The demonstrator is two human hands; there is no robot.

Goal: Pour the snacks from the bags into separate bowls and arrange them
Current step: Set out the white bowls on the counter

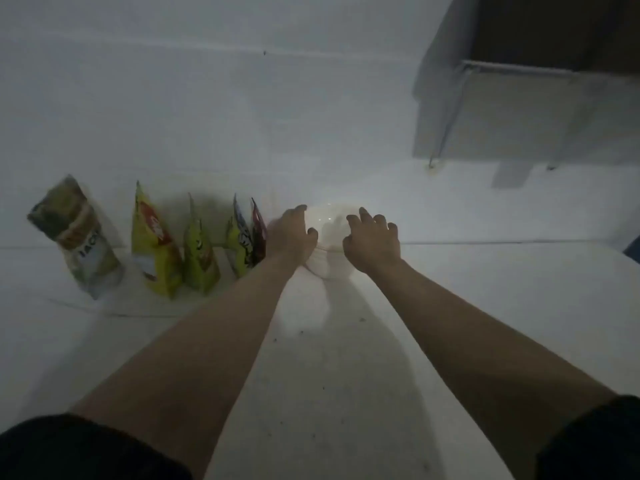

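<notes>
- Dim, blurred head view; white counter (346, 358) running to a white back wall.
- White bowl (329, 237), possibly a stack of bowls, standing upright at the counter's back edge, mouth up; round, so no long axis to speak of.
- Left hand (291, 233) on the bowl's left flank, fingers curled round the rim; appears clamped on it.
- Right hand (372, 242) over the bowl's right flank, fingers spread and bent; contact with the rim cannot be told through the blur.
- Bowl lying directly between both hands, equally near each; left looks the better seated.
- Row of snack bags along the back edge, leftward of the bowl: dark red bag (258, 233) just beside the left hand, then blue-topped bag (239, 244), green bag (199, 258), yellow bag (154, 244).
- Bags upright, long axes vertical, tops leaning toward the wall; all look unopened.
- Tall leaning package (78, 233) at the row's far left end.
- Judgement: bowl set-out step; pouring not yet begun.
- Grey cabinet (519, 98) on the wall, upper right.
</notes>
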